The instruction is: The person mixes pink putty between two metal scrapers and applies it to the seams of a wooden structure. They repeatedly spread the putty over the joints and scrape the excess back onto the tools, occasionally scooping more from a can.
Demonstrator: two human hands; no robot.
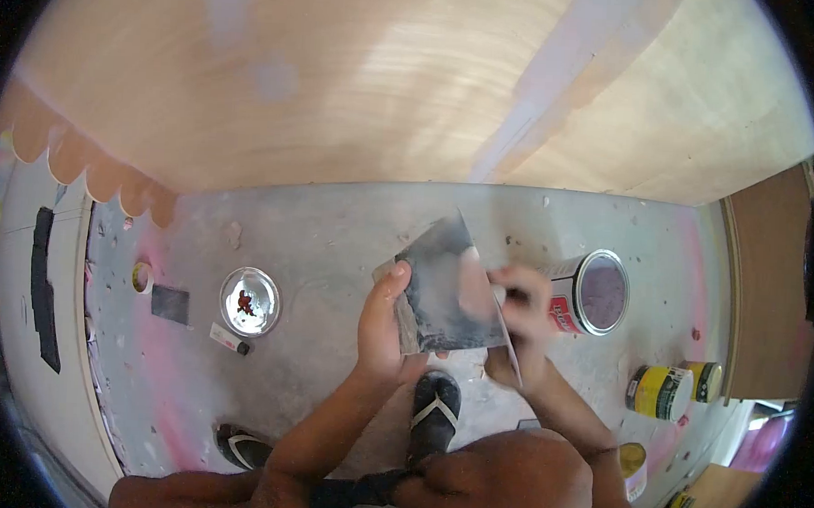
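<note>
My left hand [386, 326] is closed on the edge of a dark, smeared flat plate [450, 297], its thumb lying on top. My right hand [527, 305], blurred by motion, grips a wide, thin scraper [509, 347] seen almost edge-on. The scraper's blade stands against the right side of the plate. Just right of my right hand, an open metal can [602, 292] with a red label shows greyish-mauve paste at its mouth. On the floor to the left lies a shiny round lid [263, 325] bearing a dark red blob, beside a white tube [228, 338] with a black cap.
A large wooden panel [369, 89] with pale filler strips rises ahead. Yellow-and-black cans [661, 393] and a wooden cabinet [764, 288] stand at right. A dark square sheet [170, 304] and a tape roll [142, 277] lie left. My sandaled foot [435, 410] is below the plate.
</note>
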